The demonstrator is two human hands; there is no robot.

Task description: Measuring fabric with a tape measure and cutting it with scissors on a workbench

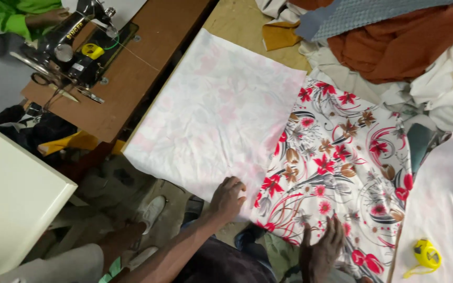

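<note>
A white cloth with red and brown flowers [342,162] lies spread on the wooden table [237,21]. Its left part [211,110] is turned over and shows the pale back side. My left hand [228,197] rests with curled fingers on the near edge of the pale part. Spread flat, my right hand [321,246] presses on the flowered part near its front edge. Neither hand holds anything.
A yellow tape measure [427,255] lies at the right front on white cloth. Piled fabrics [399,42], rust, white and grey, fill the back right. A black sewing machine [66,44] stands on a brown table at left, with another person's green sleeve [11,13] behind it. A white tabletop [11,199] is near left.
</note>
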